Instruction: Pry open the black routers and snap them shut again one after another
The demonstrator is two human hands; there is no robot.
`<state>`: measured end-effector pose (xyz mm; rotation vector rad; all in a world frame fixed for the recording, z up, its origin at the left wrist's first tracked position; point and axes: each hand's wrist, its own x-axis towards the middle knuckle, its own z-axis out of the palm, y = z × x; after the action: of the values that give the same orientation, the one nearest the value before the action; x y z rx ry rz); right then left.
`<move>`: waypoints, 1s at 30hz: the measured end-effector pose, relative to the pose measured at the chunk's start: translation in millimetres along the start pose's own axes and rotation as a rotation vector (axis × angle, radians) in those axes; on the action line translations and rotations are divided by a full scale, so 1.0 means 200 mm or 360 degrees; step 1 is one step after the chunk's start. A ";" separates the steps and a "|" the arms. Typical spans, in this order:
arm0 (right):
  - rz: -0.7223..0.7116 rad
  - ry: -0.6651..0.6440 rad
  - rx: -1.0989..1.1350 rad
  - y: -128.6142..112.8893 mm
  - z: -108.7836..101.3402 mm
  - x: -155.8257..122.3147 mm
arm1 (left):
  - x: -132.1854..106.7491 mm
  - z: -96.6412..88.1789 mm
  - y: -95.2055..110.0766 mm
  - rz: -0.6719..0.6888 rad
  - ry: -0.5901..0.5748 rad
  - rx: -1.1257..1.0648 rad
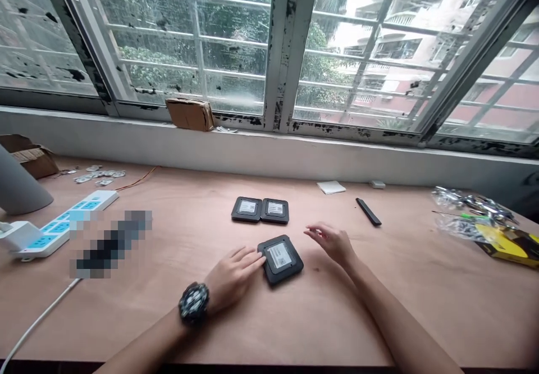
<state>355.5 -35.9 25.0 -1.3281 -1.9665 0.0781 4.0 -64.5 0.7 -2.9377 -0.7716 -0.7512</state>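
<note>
Left hand (233, 277) touches one black case (280, 259) with flat fingers, right hand (330, 243) hovers open beside it, and two cases (260, 210) lie paired beyond.

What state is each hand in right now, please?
Left hand: open, fingers touching the black rounded-square device, not gripping it.
Right hand: open, holding nothing.

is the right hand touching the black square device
No, the right hand hovers apart from the black square device, while the left hand touches its edge.
</note>
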 end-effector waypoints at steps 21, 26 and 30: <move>0.0020 -0.0493 -0.0360 -0.09 0.02 -0.04 | -0.07 -0.02 -0.04 -0.0324 -0.0118 0.0307; -0.0360 -0.0390 -0.0439 -0.27 0.16 -0.06 | -0.25 -0.09 -0.26 -0.0718 -0.0119 0.0500; -0.0442 -0.0320 -0.0426 -0.34 0.35 0.04 | -0.20 -0.09 -0.48 -0.0926 -0.0128 0.0502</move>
<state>259.0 -36.9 7.6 -1.2347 -2.3812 -0.1987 -79.3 -0.6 -12.5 -2.4789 -1.6177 -0.4607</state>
